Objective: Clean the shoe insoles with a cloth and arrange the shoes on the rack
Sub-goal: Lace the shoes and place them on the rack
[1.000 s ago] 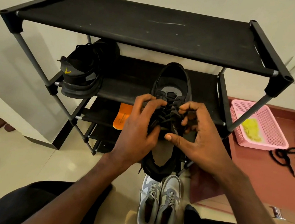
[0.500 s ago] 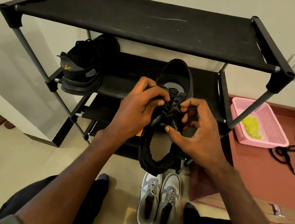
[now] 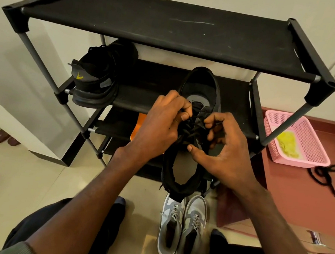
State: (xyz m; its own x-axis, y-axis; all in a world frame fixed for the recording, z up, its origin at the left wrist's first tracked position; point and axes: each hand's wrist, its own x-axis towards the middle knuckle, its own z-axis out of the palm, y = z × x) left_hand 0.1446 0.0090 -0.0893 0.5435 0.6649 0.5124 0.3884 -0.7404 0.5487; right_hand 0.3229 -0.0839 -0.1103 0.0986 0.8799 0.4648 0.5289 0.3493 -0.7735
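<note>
Both hands hold a black shoe (image 3: pixel 181 168) in the air in front of the black rack (image 3: pixel 171 26), its toe pointing toward the second shelf and its open heel collar toward the person; the left hand (image 3: pixel 158 130) is curled closed, finger and thumb pinched on the black laces (image 3: pixel 190 129) near the tongue; the right hand (image 3: pixel 223 152) is partly curled, its fingers hooked into the laces from the other side and its thumb pressed on the edge of the shoe's opening; a second black shoe (image 3: pixel 97 80) with a yellow mark at the heel sits at the left end of the second shelf, heel outward; an orange insole (image 3: pixel 137 124) shows on a lower shelf, partly hidden behind the left hand; a pair of grey and white sneakers (image 3: pixel 182 229) stands side by side on the tiled floor just below the held shoe, toes toward the rack; to the right of the rack a pink basket (image 3: pixel 274 124) rests on the reddish floor with a yellow cloth (image 3: pixel 287 141) inside; loose black laces and keys lie near it.
</note>
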